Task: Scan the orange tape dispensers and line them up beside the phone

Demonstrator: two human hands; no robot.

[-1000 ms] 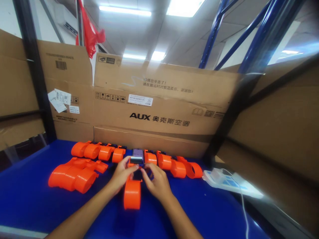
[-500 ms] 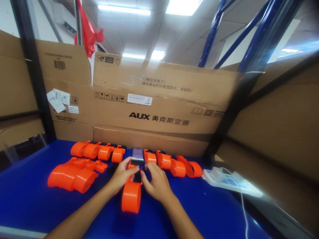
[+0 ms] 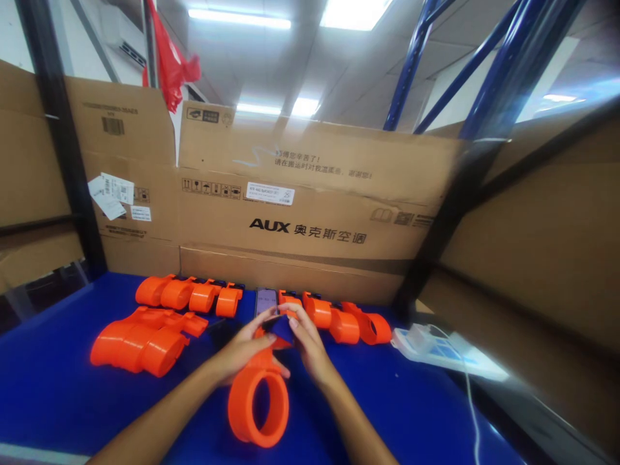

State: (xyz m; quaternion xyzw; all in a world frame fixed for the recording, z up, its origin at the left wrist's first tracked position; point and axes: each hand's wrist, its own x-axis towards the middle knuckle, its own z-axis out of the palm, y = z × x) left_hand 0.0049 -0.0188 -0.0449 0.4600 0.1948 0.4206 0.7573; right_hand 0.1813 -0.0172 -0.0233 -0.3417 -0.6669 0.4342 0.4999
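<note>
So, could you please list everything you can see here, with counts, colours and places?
Held ring: one, orange, front centre
Dark piece: one, dark blue, between the fingers
Back-left rings: four, orange, in a row
Front-left rings: several, orange, overlapping
Right rings: about four, orange, right of phone
Phone: one, pale screen, back centre
Power strip: one, white, right
Cable: one, white, right
Table: one, blue, underneath
Cardboard: several panels, brown, behind and beside
Labels: several, white, on cardboard
Bag: one, red, upper left
Posts: several, black and blue, both sides
Lights: several, white, ceiling
Left hand: one, bare, holding ring
Right hand: one, bare, at dark piece
</note>
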